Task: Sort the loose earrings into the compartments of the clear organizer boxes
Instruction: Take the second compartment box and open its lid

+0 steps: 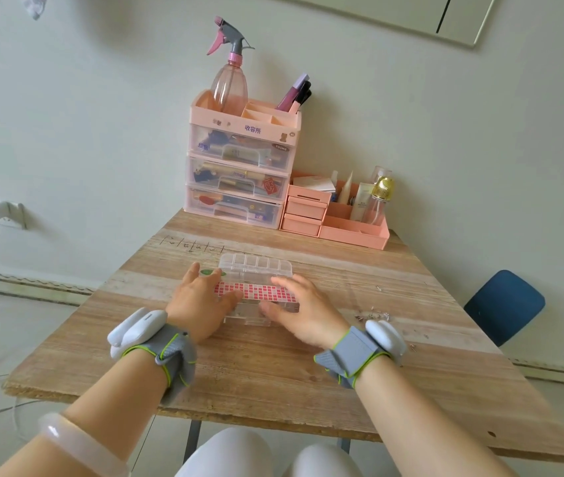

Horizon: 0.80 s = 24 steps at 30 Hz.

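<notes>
Clear organizer box point(256, 266) with pink-checked lid, mid-table point(273, 359), toward the far edge. Left hand point(201, 301) and right hand point(302, 313) grip its ends, fingers curled around. Loose earrings point(373, 316) near right edge, too small to make out.

— What does the person wear on the arms?

— Each wrist has a grey strap point(167, 352) with thin green edging. On each strap sits a white rounded device point(136, 330); the one on the right wrist point(385, 335) is on the side far from the left hand point(201, 301). The arms are bare, without sleeves.

— Anything more?

— Yes. Behind the left strap, further from the hand, there is a pale, glossy bangle point(77, 442). The knees point(239, 456) below are in white cloth.
</notes>
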### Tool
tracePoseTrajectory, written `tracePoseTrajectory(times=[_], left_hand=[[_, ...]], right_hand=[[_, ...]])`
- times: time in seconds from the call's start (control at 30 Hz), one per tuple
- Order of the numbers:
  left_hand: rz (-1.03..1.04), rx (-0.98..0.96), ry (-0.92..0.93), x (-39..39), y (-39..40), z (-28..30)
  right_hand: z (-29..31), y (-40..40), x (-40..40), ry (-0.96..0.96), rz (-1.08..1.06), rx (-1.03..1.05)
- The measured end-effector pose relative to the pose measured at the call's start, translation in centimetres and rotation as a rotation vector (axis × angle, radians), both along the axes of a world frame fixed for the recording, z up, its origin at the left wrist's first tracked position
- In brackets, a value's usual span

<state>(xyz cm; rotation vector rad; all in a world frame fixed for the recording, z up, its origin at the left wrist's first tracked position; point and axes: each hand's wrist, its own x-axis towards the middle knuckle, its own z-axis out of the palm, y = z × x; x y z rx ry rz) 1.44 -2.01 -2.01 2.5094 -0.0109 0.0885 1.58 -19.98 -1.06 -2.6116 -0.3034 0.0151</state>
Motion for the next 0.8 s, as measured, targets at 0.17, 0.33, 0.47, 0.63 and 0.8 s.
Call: tracePoseTrajectory(times=[0.17, 0.33, 0.47, 0.63, 0.8], left_hand=[[-0.080, 0.209, -0.084, 0.7, -0.5, 0.3], [-0.206, 0.258, 0.042, 1.9, -1.3, 2.2], [-0.326, 0.380, 0.126, 1.7, -1.5, 2.4], [-0.350, 0.419, 0.149, 2.0, -1.3, 2.1], [-0.354, 0.416, 0.124, 2.2, -1.4, 1.9]], right_hand=[[0.7, 0.0, 2.7, -0.147, -0.158, 0.119], [1.6, -0.3, 6.5, -0.098, -0.211, 0.142], [0.7, -0.1, 9.5, 0.030, -0.226, 0.044], [0.1, 0.2, 10.7, 0.101, -0.206, 0.026], [0.2, -0.1, 10.6, -0.022, -0.211, 0.242]])
